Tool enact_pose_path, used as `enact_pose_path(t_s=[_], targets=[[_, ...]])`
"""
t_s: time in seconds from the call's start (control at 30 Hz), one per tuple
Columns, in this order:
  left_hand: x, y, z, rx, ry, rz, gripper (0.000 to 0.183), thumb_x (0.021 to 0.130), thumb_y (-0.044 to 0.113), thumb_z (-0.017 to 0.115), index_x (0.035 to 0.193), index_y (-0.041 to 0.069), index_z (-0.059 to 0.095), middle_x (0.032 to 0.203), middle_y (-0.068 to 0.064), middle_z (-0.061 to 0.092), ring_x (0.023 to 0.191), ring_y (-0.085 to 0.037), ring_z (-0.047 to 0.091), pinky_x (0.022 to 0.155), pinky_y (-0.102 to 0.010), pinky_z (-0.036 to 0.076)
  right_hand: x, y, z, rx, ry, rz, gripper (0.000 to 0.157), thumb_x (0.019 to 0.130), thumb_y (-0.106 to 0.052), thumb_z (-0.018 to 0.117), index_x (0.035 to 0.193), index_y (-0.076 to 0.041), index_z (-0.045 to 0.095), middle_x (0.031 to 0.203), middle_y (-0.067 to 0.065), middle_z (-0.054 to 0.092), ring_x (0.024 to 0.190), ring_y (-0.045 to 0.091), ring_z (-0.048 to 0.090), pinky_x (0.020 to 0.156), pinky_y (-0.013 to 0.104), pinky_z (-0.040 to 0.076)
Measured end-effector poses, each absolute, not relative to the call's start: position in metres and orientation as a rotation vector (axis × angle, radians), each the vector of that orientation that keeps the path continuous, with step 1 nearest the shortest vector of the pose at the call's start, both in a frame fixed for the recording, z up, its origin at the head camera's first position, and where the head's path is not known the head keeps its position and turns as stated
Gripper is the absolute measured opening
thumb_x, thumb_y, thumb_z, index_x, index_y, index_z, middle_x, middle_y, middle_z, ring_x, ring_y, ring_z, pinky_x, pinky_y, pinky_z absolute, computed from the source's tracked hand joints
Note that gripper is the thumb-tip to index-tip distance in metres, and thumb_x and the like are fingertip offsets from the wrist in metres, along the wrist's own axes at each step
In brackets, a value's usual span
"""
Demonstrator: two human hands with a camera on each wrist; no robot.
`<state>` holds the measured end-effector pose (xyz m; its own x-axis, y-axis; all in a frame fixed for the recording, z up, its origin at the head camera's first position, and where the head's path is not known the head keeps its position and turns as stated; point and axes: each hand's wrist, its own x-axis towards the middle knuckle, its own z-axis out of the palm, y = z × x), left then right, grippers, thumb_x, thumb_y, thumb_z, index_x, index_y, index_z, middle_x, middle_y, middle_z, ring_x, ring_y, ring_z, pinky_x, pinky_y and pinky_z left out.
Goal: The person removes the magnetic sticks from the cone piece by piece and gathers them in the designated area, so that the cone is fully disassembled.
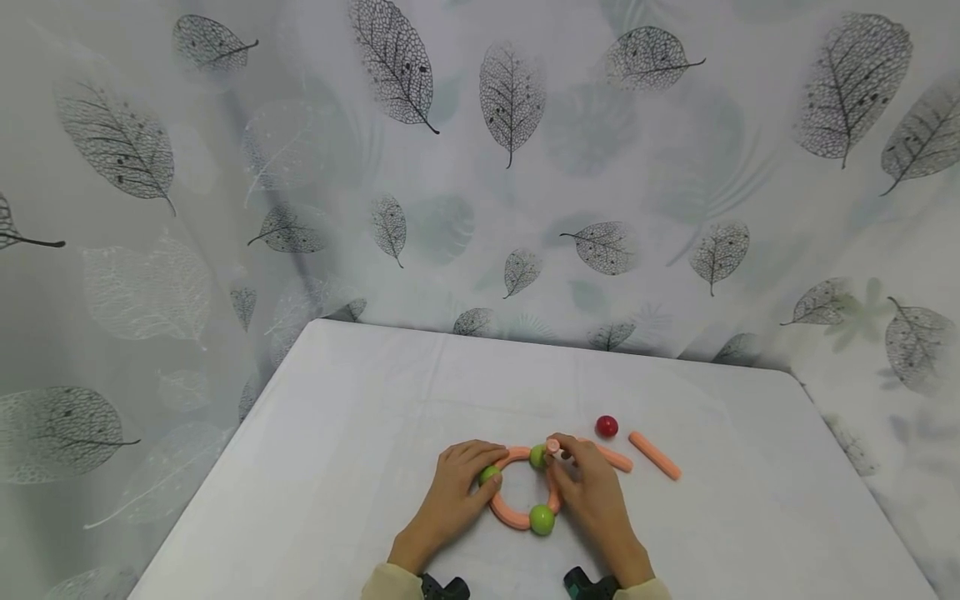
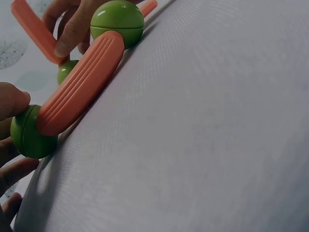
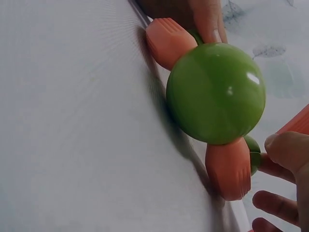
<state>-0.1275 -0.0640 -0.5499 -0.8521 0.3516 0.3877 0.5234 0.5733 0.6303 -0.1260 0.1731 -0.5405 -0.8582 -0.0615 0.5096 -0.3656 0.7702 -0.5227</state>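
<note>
A ring of curved orange pieces (image 2: 82, 87) joined by glossy green balls lies on the white table. At its left side my left hand (image 1: 453, 487) grips one green ball (image 2: 34, 133), thumb on it and fingers behind. My right hand (image 1: 600, 500) pinches a straight orange stick (image 2: 36, 31), which stands tilted up with its lower end right at the far green ball (image 1: 538, 456). In the head view that stick shows nearly end-on. The near green ball (image 1: 542, 519) sits between two orange pieces, with neither hand on it.
Right of the ring lie a red ball (image 1: 607, 427), a loose orange stick (image 1: 655, 455) and another orange stick (image 1: 615, 458) partly behind my right hand. A leaf-patterned curtain (image 1: 510, 183) hangs around the white table (image 1: 285, 500).
</note>
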Motion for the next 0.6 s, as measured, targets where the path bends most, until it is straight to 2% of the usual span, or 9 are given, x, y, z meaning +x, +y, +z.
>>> enact_pose_path(t_s=[0.23,0.37,0.6], targets=[[-0.1272,-0.062,-0.5483,-0.721,-2.594,-1.185,0.033,0.099,0.023,0.068,0.131,0.02,0.072,0.133,0.006,0.07,0.132,-0.019,0.058,0.112,-0.055,0.039,-0.1245,0.173,-0.5351,0.236,-2.542,0.895,0.037,0.083,-0.011,0.088,0.115,-0.021,0.072,0.096,-0.003,0.072,0.086,0.012,0.063,0.073,0.032,0.055],[-0.1279,-0.0621,-0.5474,-0.717,-2.599,-1.2,0.032,0.099,0.023,0.069,0.131,0.021,0.072,0.133,0.007,0.07,0.133,-0.02,0.058,0.112,-0.056,0.039,-0.1254,0.1752,-0.5349,0.227,-2.487,0.962,0.035,0.083,-0.006,0.086,0.114,-0.017,0.072,0.096,-0.001,0.073,0.084,0.013,0.065,0.072,0.03,0.056],[-0.1287,-0.0652,-0.5471,-0.702,-2.569,-1.261,0.022,0.096,0.023,0.072,0.118,0.02,0.076,0.13,0.003,0.072,0.13,-0.024,0.06,0.112,-0.059,0.039,-0.1271,0.1794,-0.5379,0.135,-2.397,1.115,0.03,0.085,0.002,0.081,0.112,-0.01,0.072,0.098,0.002,0.077,0.081,0.006,0.066,0.07,0.02,0.055]])
